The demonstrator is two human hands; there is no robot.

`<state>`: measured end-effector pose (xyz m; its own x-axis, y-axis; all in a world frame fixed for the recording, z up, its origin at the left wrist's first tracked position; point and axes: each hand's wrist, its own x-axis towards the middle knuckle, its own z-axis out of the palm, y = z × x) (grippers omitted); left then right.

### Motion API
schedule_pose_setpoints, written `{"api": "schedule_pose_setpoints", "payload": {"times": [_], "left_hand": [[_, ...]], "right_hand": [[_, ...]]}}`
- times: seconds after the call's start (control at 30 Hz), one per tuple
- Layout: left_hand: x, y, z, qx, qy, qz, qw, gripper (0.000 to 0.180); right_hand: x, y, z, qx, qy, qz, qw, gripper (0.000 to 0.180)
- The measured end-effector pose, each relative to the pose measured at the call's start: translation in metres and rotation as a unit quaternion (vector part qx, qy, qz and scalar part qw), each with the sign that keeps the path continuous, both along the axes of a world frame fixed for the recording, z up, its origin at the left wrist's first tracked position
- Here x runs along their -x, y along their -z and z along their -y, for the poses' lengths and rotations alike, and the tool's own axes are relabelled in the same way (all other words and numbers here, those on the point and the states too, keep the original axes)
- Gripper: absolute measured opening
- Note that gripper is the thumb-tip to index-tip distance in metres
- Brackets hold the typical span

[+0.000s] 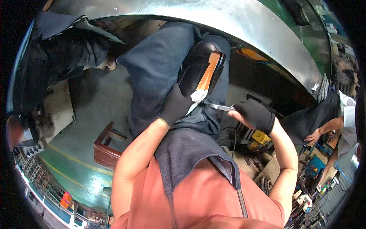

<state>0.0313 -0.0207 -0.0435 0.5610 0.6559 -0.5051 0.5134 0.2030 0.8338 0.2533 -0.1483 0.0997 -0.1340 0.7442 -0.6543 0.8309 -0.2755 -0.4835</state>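
Note:
A black shoe (193,74) rests across my lap on the dark trousers, toe pointing away from me. An orange strip (209,73) shows along its open middle, and crumpled white material (198,95) sits at the near end. My left hand (176,105), in a black glove, is closed on the shoe's near left side. In my right hand (255,115), gloved with the thumb tip bare, is a slim silver metal tool (220,107). Its tip reaches the near end of the shoe, beside the white material; the exact contact is too small to tell.
A curved metal bench edge (263,26) crosses in front of my knees. To the left are another person's dark-clothed legs (72,53) and a reddish-brown wooden stool (106,147). At right, a co-worker's hand (314,136) is near cluttered tools and a yellow block (260,137).

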Motion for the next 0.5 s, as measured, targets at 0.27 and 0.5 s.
{"api": "schedule_pose_setpoints", "payload": {"times": [0.27,0.5], "left_hand": [[0.000,-0.034,0.006,-0.132,-0.019,-0.050,0.990,0.078],[0.046,-0.005,0.005,0.103,0.010,0.158,0.982,0.060]], "right_hand": [[0.053,0.043,-0.011,-0.062,0.239,-0.113,0.962,0.026],[0.077,0.094,0.036,-0.076,0.366,-0.151,0.915,0.030]]}}
